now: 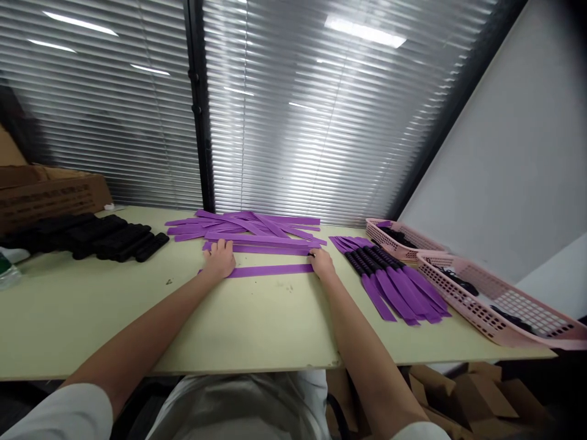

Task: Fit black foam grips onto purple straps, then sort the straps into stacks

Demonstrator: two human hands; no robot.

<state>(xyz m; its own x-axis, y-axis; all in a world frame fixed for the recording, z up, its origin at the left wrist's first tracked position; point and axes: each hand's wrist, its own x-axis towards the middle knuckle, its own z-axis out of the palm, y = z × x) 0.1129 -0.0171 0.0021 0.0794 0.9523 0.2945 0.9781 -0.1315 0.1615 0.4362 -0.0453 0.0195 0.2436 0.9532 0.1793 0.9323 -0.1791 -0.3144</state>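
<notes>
A flat purple strip (pixel 270 270) lies crosswise on the pale table (pixel 257 330), nearest to me. My left hand (pixel 221 259) rests over its left end, fingers bent and spread, their tips at another purple strip (pixel 270 249) just behind. At the right ends of these strips is my right hand (pixel 321 263), its fingers pressed together around something small and dark that I cannot make out. Behind both hands lies a loose pile of purple strips (pixel 247 225). To the right, several purple strips with black middle parts (pixel 398 287) lie side by side in a fanned row.
Two pink baskets (pixel 463 305) with black items stand on the right. Black padded pieces (pixel 105 235) are heaped at the left, before a cardboard box (pixel 59 195). Window blinds (pixel 293 122) rise behind the table. Cardboard (pixel 477 391) lies below its right front edge.
</notes>
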